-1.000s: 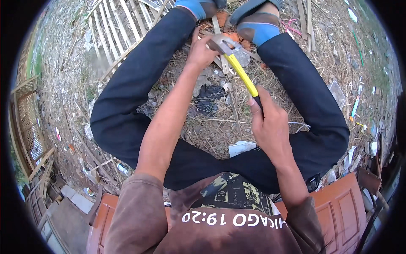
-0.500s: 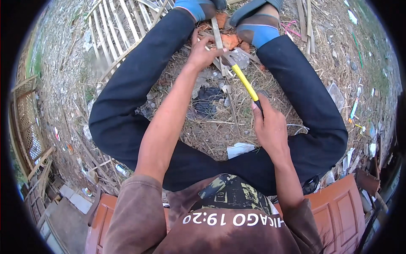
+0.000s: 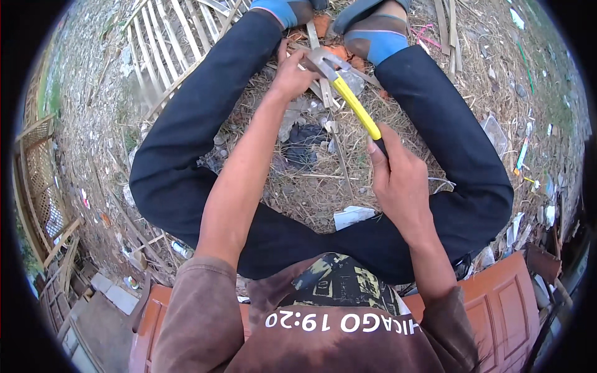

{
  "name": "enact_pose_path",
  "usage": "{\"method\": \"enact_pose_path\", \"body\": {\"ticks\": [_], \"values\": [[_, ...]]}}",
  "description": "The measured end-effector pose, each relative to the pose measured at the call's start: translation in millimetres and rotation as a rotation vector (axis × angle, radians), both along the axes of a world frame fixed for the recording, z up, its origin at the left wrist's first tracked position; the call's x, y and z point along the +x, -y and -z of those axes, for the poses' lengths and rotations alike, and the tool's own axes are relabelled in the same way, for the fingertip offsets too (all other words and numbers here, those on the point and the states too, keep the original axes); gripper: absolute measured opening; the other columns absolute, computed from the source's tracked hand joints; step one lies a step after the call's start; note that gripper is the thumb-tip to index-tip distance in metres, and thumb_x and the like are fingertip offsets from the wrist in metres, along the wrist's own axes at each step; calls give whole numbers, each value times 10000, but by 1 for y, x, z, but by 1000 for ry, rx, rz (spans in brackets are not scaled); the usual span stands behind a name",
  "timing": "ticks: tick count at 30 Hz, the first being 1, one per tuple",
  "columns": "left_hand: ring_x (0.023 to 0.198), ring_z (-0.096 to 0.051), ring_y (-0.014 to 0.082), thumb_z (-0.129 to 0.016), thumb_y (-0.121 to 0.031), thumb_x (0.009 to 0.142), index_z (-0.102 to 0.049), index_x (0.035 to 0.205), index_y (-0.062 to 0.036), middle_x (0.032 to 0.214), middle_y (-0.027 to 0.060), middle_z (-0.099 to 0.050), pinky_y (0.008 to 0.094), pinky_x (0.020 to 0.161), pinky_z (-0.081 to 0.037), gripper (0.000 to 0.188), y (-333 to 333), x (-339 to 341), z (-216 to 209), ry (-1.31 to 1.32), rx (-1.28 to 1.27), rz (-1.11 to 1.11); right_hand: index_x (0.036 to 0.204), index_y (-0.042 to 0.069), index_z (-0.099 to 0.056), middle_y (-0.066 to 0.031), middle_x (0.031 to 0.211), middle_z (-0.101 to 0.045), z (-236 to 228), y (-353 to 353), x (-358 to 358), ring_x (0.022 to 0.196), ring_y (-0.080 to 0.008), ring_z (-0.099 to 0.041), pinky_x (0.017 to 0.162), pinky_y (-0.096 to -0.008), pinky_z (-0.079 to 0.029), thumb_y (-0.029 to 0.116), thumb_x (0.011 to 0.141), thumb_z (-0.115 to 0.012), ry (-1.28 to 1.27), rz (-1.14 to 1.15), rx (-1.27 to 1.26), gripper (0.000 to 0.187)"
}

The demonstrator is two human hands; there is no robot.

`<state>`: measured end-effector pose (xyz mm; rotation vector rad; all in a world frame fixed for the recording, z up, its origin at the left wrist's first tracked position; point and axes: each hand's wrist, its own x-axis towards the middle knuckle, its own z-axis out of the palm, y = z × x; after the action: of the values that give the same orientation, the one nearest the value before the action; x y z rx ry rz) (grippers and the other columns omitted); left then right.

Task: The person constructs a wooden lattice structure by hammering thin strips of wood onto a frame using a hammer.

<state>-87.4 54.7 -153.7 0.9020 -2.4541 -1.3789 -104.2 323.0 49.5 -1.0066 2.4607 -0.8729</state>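
My right hand (image 3: 399, 171) grips the black end of a claw hammer (image 3: 356, 107) with a yellow handle. The hammer's metal head is raised just beside my left hand (image 3: 294, 76), covering part of its fingertips. Those left fingers are bent and closed beside a thin wooden strip (image 3: 313, 36) between my feet. What they pinch is hidden. Under the strip's far part lie broken orange brick pieces (image 3: 322, 25).
A frame of wooden slats (image 3: 177, 43) lies at the far left, beyond my left leg. A black plastic scrap (image 3: 303, 146) and a white piece (image 3: 354, 216) lie between my legs. Behind me is an orange-brown panelled board (image 3: 491, 311). Litter and dry grass cover the ground.
The hammer head has moved left and up, now in front of my left fingertips. My left hand has shifted slightly left. My right hand has tilted with the handle.
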Motion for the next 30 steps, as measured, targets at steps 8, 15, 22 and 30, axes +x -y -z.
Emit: {"method": "enact_pose_path", "body": {"ticks": [8,15,22,30], "values": [[1491,-197,352,-836,-246,734,-688,1126,-104,1588,266,-147,398,1171,-276,443,-9,-3,-22,14,127,-34,1169,38,-554,-226,736,-645,32,-15,0,648,-443,-638,544,-538,-466,153,953,-593,48,12,90,248],[1477,-203,351,-874,-319,700,-694,1077,-67,1593,200,-123,423,1162,-271,488,-15,-1,-49,85,186,-53,1165,28,-545,-184,650,-582,18,-20,-5,590,-386,-623,546,-456,-431,243,1014,-538,317,313,-141,263],[1426,-290,308,-859,-308,700,-672,892,-23,1576,132,-140,398,1133,-303,391,-22,-12,-75,168,204,-63,1146,28,-564,-185,697,-608,46,-54,0,647,-360,-632,610,-456,-446,278,1011,-536,449,532,-101,285],[1435,-269,288,-767,-233,733,-688,832,-74,1581,146,-138,387,1142,-266,204,-11,-16,-67,285,189,-65,1140,34,-557,-180,684,-612,38,-49,-5,620,-372,-641,585,-459,-454,222,999,-543,449,424,-253,235]]}}
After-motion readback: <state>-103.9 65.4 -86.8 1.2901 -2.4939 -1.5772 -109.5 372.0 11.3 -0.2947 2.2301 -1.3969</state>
